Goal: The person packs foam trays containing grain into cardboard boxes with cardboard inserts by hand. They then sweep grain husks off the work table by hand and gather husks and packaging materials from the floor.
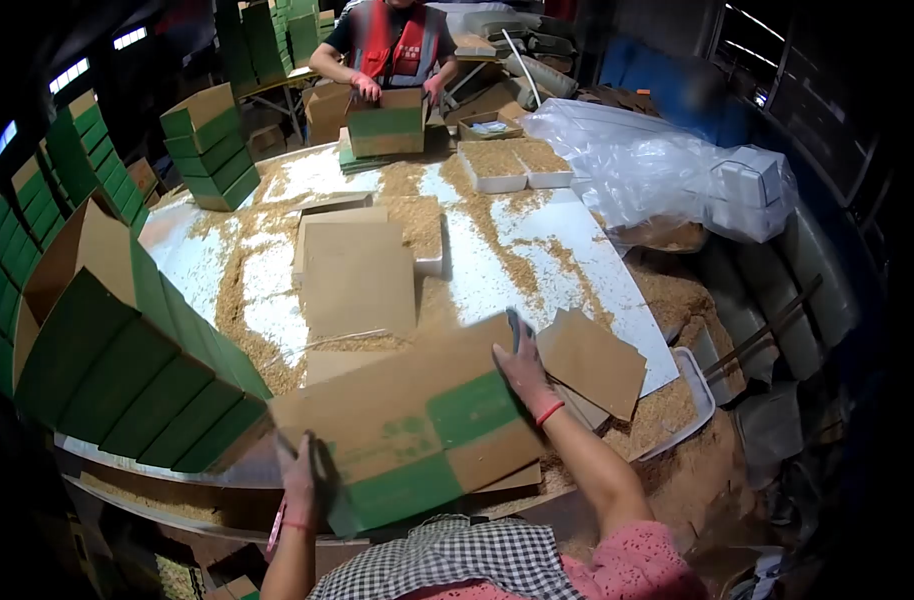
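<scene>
A brown and green cardboard box is tilted between my hands at the near edge of the table. My left hand is closed on its left end, with some fingers hidden behind the board. At the opposite end my right hand grips the upper right corner, wearing dark fingertip covers. Just right of that hand, flat cardboard sheets lie on the table. Beyond the box rests another brown cardboard sheet, beside a white tray filled with wood shavings.
Tall stacks of green boxes line the left side. Across the table, a person in a red vest handles a green box. Shavings-filled trays and plastic-wrapped goods sit at the far right.
</scene>
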A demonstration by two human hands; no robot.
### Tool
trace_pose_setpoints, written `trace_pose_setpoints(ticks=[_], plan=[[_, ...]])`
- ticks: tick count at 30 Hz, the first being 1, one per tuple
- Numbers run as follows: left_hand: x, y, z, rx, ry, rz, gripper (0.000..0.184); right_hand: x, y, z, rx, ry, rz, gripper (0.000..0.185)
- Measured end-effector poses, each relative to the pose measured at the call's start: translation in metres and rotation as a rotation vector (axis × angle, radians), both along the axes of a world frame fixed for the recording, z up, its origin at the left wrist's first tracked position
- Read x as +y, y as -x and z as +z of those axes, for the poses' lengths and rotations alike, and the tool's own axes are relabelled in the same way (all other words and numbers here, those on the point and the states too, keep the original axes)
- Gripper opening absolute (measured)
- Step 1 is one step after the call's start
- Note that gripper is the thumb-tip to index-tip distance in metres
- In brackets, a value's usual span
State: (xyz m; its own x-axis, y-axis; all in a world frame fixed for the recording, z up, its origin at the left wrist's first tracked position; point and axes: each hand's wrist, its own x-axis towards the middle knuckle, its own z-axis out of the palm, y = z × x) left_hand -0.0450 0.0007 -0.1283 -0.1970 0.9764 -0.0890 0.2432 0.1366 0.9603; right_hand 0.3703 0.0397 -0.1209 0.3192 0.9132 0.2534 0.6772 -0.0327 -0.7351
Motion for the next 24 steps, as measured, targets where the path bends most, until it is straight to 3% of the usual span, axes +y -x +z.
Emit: trace_pose_setpoints(ticks=[1,3,4,5,7,8,9,11,12,13,15,17,19,21,23,24], plan=[[-0.005,-0.002,0.016,-0.126,-0.065,0.241,0.063,-0.004,0.015,0.074,0.231,-0.095,-0.063,0.062],[-0.019,-0.010,0.089,-0.159,-0.228,0.240,0.068,0.008,0.008,0.124,0.518,-0.305,0.011,0.057],[-0.022,-0.017,0.108,0.010,-0.415,0.244,0.073,0.014,0.003,0.137,0.428,-0.479,0.120,0.054],[-0.025,-0.024,0.124,0.180,-0.600,0.248,0.077,0.015,0.004,0.145,0.558,-0.487,0.151,0.050],[-0.032,-0.032,0.166,0.844,-0.943,0.312,0.089,0.018,0.006,0.139,0.765,-0.485,0.241,0.045],[-0.037,-0.048,0.204,1.007,-1.025,0.166,0.095,0.019,0.005,0.125,0.841,-0.470,0.302,0.044],[-0.042,-0.053,0.210,1.210,-0.866,0.071,0.088,0.027,0.002,0.097,0.839,-0.450,0.363,0.044],[-0.020,-0.061,0.219,1.479,-0.637,-0.558,0.077,0.010,0.000,0.114,0.808,-0.245,0.369,0.045],[-0.017,-0.065,0.217,1.083,-0.182,-0.631,0.071,0.008,0.000,0.130,0.400,-0.433,0.306,0.045],[-0.016,-0.065,0.219,1.087,-0.187,-0.617,0.071,0.002,0.004,0.146,-0.004,-0.603,0.226,0.046],[-0.011,-0.058,0.224,1.265,-0.573,-0.756,0.070,-0.034,0.036,0.193,-0.429,-0.612,0.370,0.054],[0.004,-0.044,0.236,0.989,-0.155,-0.884,0.060,-0.051,0.062,0.162,-0.605,-0.436,0.504,0.058],[0.017,-0.048,0.248,1.115,-0.070,-0.836,0.053,-0.061,0.058,0.129,-0.408,-0.626,0.548,0.046],[0.032,-0.049,0.253,1.291,0.042,-0.787,0.045,-0.074,0.040,0.151,-0.281,-0.640,0.763,0.034],[0.048,-0.047,0.268,0.918,0.093,-0.596,0.041,-0.056,0.019,0.175,-0.070,-0.655,1.067,0.022],[0.064,-0.027,0.245,0.194,0.125,-0.552,0.049,-0.050,0.013,0.185,0.058,-0.634,1.141,0.021]])
